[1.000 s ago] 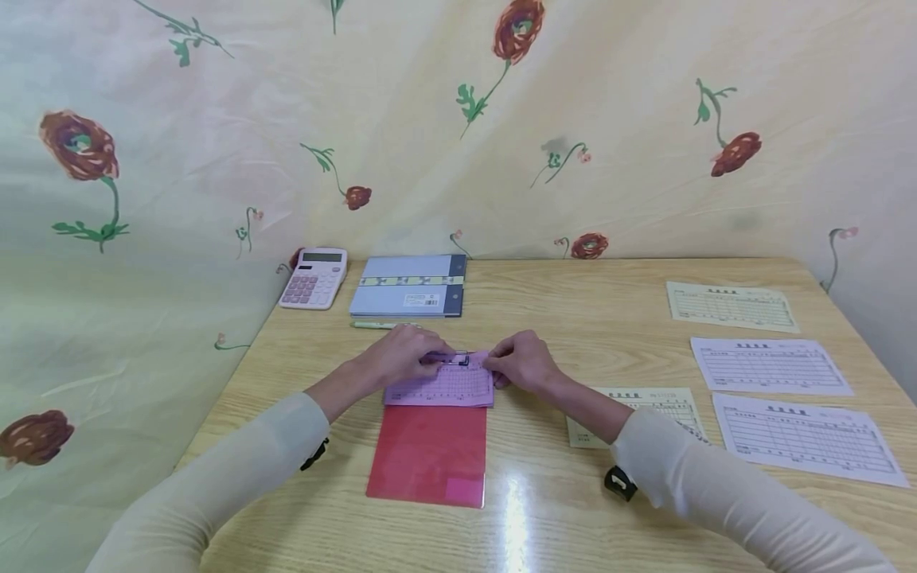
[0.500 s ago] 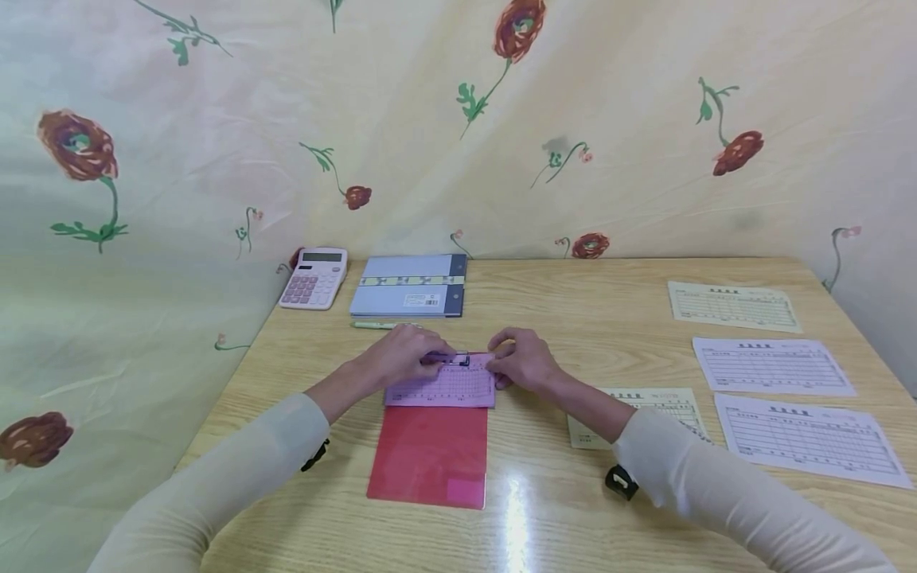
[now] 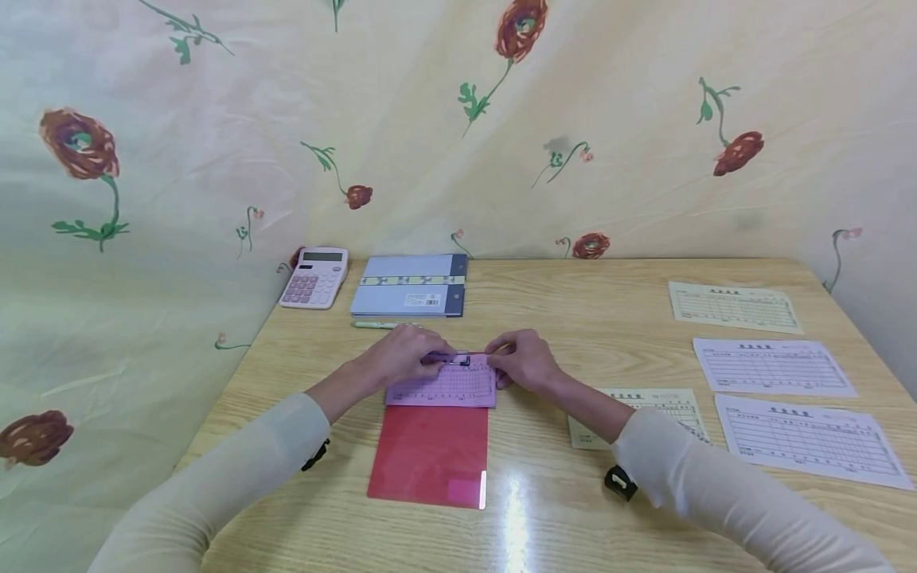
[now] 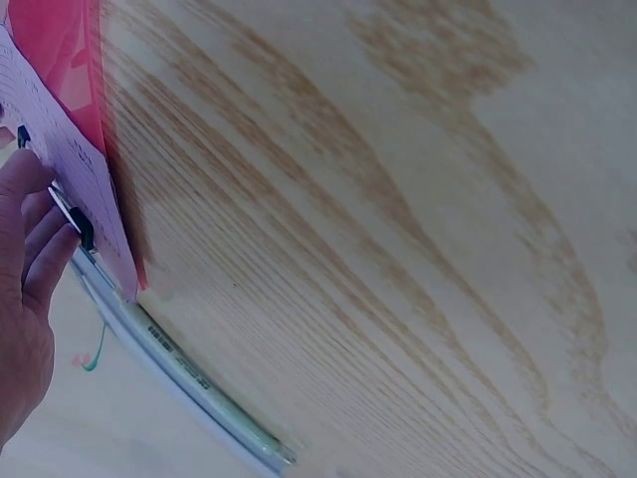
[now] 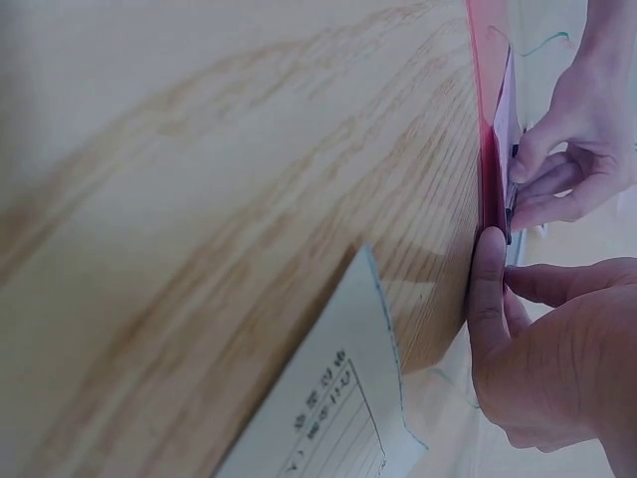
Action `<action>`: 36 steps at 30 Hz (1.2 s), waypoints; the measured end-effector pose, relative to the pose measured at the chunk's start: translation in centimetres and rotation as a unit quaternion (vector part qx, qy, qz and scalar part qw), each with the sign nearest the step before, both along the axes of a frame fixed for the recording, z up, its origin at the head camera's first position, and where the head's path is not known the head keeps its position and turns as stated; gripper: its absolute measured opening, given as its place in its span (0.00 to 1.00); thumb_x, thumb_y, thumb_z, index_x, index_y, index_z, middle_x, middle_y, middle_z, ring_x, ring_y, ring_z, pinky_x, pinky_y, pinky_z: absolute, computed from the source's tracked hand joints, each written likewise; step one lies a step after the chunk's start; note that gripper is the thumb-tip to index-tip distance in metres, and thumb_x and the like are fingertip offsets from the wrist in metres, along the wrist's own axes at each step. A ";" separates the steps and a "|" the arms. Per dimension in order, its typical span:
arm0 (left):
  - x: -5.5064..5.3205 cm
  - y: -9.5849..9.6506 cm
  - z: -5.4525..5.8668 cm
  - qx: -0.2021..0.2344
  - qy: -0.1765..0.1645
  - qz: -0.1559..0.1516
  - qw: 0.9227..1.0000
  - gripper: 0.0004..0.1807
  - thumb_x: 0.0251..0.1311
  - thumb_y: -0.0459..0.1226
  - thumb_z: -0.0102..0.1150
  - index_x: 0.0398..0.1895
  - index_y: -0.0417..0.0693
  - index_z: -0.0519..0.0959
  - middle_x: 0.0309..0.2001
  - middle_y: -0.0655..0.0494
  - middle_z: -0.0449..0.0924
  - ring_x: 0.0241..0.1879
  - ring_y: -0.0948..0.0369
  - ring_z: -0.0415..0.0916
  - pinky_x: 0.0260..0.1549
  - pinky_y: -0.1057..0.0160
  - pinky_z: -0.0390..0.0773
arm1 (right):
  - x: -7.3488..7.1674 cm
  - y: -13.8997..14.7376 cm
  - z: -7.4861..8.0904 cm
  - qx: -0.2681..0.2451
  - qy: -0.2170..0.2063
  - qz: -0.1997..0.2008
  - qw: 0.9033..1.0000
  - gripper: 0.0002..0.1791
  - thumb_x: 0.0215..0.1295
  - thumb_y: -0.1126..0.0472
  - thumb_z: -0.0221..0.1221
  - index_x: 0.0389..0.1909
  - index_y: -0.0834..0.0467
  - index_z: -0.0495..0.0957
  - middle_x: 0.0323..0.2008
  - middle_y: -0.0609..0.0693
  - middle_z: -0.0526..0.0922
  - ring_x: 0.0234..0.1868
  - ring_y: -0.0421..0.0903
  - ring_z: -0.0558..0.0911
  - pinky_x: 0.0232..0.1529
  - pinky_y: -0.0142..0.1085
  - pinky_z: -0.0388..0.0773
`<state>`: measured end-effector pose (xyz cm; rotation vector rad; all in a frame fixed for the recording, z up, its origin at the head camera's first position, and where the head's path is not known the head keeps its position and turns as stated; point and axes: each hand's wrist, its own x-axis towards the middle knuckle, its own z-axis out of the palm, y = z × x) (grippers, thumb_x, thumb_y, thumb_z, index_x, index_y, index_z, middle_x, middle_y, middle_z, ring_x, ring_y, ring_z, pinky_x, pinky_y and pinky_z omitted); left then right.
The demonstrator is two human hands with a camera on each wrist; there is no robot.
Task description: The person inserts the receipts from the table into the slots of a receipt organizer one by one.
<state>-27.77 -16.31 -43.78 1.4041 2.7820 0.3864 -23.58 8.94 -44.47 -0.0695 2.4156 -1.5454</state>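
Head view: pink printed slip [image 3: 440,388] is lying across the upper part of a red clipboard [image 3: 428,454] on the desk [image 3: 559,509], its upper edge sitting by the wire clip [image 3: 464,360]. Left hand [image 3: 407,352] is pinching the clip, fingers curling together over it. Right hand [image 3: 525,360] is pinching the slip's upper right corner between thumb and finger; whether the board's edge is being caught too, cannot tell. Pale green pen [image 3: 372,325] is lying just beyond the left hand; yellow printed form [image 3: 669,407] is showing past the right forearm.

Judgement: good handling here is meaning steady pressure on the clip while the corner is being squared to the board's side, a light pinch so thin paper isn't creasing, and fingertips resting clear of the wire
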 end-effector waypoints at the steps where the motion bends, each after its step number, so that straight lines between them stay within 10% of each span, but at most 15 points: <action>1: 0.0 0.0 0.0 0.000 0.000 0.001 1.000 0.17 0.60 0.31 0.73 0.53 0.50 0.90 0.45 0.59 0.91 0.34 0.66 0.77 0.34 0.68 0.78 | 0.0 0.0 0.0 0.002 0.000 0.000 1.000 0.12 0.74 0.70 0.62 0.54 0.69 0.84 0.35 0.59 0.88 0.23 0.46 0.85 0.28 0.38 0.86; 36: 0.3 0.1 0.2 0.007 -0.011 0.000 1.000 0.16 0.62 0.31 0.72 0.54 0.48 0.90 0.47 0.56 0.91 0.36 0.65 0.81 0.36 0.68 0.80 | 0.0 0.1 0.0 0.004 0.003 -0.001 1.000 0.08 0.73 0.70 0.63 0.49 0.67 0.80 0.31 0.58 0.88 0.23 0.46 0.85 0.28 0.37 0.85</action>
